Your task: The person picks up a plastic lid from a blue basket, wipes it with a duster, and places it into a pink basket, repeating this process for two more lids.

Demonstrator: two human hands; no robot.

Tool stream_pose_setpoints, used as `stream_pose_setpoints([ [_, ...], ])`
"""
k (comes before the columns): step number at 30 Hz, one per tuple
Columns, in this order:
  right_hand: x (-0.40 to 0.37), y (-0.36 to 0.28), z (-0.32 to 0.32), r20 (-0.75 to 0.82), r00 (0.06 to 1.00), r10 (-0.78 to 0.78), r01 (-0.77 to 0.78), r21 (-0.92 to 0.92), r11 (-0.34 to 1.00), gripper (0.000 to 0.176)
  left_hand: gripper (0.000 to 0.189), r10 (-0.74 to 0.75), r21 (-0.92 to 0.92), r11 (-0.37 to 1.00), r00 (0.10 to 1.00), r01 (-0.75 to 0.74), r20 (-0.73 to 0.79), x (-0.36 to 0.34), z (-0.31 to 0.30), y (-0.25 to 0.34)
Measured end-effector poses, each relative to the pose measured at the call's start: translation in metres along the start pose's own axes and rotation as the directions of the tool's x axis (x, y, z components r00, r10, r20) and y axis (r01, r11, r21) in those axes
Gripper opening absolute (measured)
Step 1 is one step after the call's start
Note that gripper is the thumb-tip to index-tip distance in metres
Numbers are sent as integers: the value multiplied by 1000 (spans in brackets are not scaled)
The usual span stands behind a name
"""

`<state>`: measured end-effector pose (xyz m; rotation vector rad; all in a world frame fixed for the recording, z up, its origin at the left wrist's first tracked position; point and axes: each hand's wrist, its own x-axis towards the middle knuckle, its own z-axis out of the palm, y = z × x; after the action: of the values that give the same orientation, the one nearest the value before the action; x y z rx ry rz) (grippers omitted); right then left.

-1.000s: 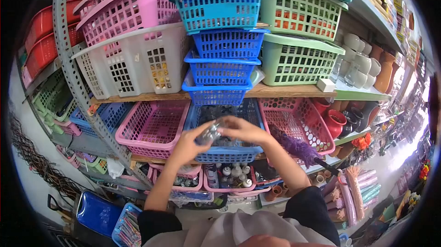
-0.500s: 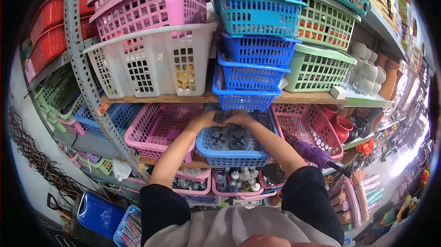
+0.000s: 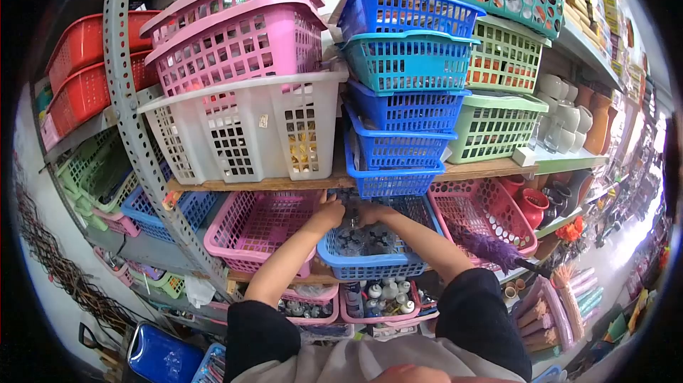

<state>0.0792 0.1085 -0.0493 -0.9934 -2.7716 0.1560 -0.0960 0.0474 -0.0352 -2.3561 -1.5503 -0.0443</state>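
Note:
Both my hands reach into a light blue plastic basket (image 3: pixel 375 266) on the middle shelf. Clear plastic packets with black cross-shaped pieces (image 3: pixel 370 239) lie in it. My left hand (image 3: pixel 329 213) is at the basket's back left, its fingers closed at the side of a clear plastic packet (image 3: pixel 350 206). Opposite it, my right hand (image 3: pixel 374 213) has its fingers curled in at the packet's other side. The shelf board and shadow partly hide the fingertips and the packet's back.
A pink basket (image 3: pixel 238 258) stands on the left, and another pink basket (image 3: pixel 478 201) on the right with a purple feathery duster (image 3: pixel 491 251) across it. Stacked blue baskets (image 3: pixel 398 182) overhang from the shelf above. A perforated metal post (image 3: pixel 146 134) rises at left.
The view has tilted upward, so the shelves sit lower in the picture. My hands have moved apart slightly and further down into the light blue basket.

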Motion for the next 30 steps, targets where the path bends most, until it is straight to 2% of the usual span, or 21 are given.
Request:
stream_pose_setpoints([
  [1, -8, -11, -14, -10, 1000, 9, -9, 0, 1000, 62, 26, 12, 6, 1000, 1000, -12, -3, -3, -10, 2],
  [3, -32, -40, -54, 151, 982, 117, -123, 30, 992, 59, 34, -72, -175, 980, 986, 99, 150, -23, -52, 14],
  [4, -51, -59, -77, 180, 977, 116, -118, 3, 993, 58, 36, -51, -244, 966, 987, 87, 150, -33, -61, 17],
  [5, -72, -70, -88, 49, 998, 28, -30, 43, 999, 59, 38, -28, -310, 948, 989, 73, 148, -46, -69, 23],
  [6, -95, -79, -92, -88, 995, -53, 60, 69, 996, 60, 39, 11, -320, 947, 997, 12, 72, -66, -92, 34],
  [9, -163, -128, -128, -142, 990, 11, 23, 238, 971, 55, 42, 127, -355, 920, 982, -168, -137, -114, -133, 63],
  [10, -186, -138, -127, -299, 954, -18, 99, 258, 961, 49, 41, 155, -402, 885, 962, -236, -224, -127, -143, 73],
  [13, -254, -168, -122, -330, 928, 174, -21, 419, 908, 46, 38, 219, -506, 755, 888, -417, -405, -149, -152, 112],
  [17, -343, -201, -92, -335, 803, 493, -271, 532, 802, 43, 35, 295, -693, 504, 856, -516, -424, -154, -147, 174],
  [19, -387, -229, -90, -254, 682, 686, -439, 608, 661, 42, 36, 373, -732, 388, 822, -560, -431, -154, -138, 207],
  [20, -413, -233, -74, -297, 642, 707, -472, 574, 670, 41, 35, 410, -756, 322, 804, -569, -431, -155, -138, 224],
  [21, -433, -251, -78, -295, 569, 767, -499, 618, 608, 41, 35, 447, -779, 256, 785, -573, -430, -158, -139, 241],
  [23, -473, -283, -79, -309, 393, 866, -662, 559, 499, 41, 35, 533, -765, 156, 705, -625, -467, -164, -143, 273],
  [24, -495, -296, -73, -338, 326, 883, -718, 520, 464, 41, 35, 569, -753, 102, 659, -650, -492, -168, -146, 290],
  [28, -555, -380, -84, -358, -56, 932, -806, 567, 170, 39, 34, 718, -745, -112, 465, -658, -518, -192, -172, 360],
  [29, -569, -400, -82, -362, -126, 924, -808, 578, 116, 39, 34, 742, -735, -165, 408, -658, -532, -200, -180, 378],
  [30, -583, -421, -78, -436, -169, 884, -816, 565, 122, 39, 34, 747, -703, -217, 348, -677, -566, -210, -187, 397],
])
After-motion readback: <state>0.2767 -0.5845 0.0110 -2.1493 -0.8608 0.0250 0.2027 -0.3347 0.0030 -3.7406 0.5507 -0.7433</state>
